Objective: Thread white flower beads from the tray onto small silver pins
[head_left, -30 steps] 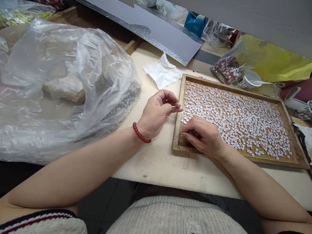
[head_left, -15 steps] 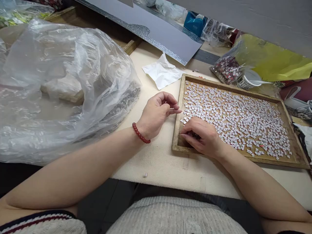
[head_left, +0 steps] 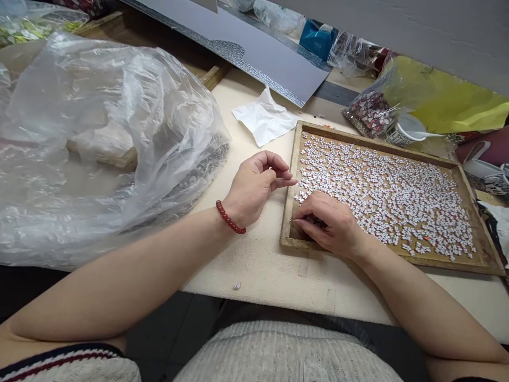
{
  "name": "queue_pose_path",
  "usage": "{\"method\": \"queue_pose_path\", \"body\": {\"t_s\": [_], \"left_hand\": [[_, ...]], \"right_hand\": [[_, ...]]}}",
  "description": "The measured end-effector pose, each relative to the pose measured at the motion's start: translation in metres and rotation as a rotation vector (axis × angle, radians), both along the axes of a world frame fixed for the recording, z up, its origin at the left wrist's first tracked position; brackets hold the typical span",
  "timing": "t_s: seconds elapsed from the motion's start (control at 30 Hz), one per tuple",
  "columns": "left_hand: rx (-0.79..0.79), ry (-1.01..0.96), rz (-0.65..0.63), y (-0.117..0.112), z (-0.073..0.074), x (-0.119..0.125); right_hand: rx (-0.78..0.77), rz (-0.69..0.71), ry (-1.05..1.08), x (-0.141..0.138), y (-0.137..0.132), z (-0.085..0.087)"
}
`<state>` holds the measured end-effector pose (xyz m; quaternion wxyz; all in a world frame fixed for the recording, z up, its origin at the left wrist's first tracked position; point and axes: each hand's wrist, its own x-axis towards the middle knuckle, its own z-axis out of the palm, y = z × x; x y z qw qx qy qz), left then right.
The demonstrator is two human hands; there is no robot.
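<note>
A shallow wooden tray [head_left: 291, 183] lies on the right part of the table, its bottom covered with a great many tiny white flower-like pieces [head_left: 382, 191] with red bits. At the tray's left rim my left hand [head_left: 258, 183] is raised, thumb and fingertips close together; any small thing between them is too small to make out. My right hand [head_left: 332, 220] is closed low over the tray's near left corner, thumb and forefinger drawn together. Dark reddish bits show beneath its curled fingers, but whether they are gripped cannot be told.
A big clear plastic bag [head_left: 170, 122] spreads over the left side. Behind the tray lie a crumpled white tissue [head_left: 266, 116], a bag of reddish pieces [head_left: 369, 111] and a white cup [head_left: 407, 129]. One loose piece [head_left: 237, 286] lies near the table's front edge [head_left: 278, 305].
Almost nothing differs. The fingers of my left hand have shifted very slightly; my right hand and the tray are in the same place.
</note>
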<state>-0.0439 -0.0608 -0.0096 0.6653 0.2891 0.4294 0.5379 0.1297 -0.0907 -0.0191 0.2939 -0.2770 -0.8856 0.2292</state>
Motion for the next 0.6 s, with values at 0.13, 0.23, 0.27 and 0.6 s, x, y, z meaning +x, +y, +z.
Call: {"method": "queue_pose_path", "body": {"t_s": [0.13, 0.23, 0.27, 0.6], "left_hand": [[-0.008, -0.005, 0.008, 0.0002, 0.0005, -0.0001], [-0.017, -0.005, 0.006, 0.0001, 0.0005, -0.0003], [-0.019, -0.005, 0.004, 0.0, 0.0004, -0.0002], [-0.027, 0.01, -0.021, 0.0003, 0.0007, -0.0014]], "right_hand": [[0.0, -0.002, -0.01, 0.0008, 0.0, 0.0004], [-0.002, -0.001, -0.022, 0.0006, -0.0004, 0.0004], [-0.003, -0.002, -0.024, 0.0005, -0.0006, 0.0003], [-0.015, 0.006, -0.032, 0.0009, -0.0003, -0.001]]}}
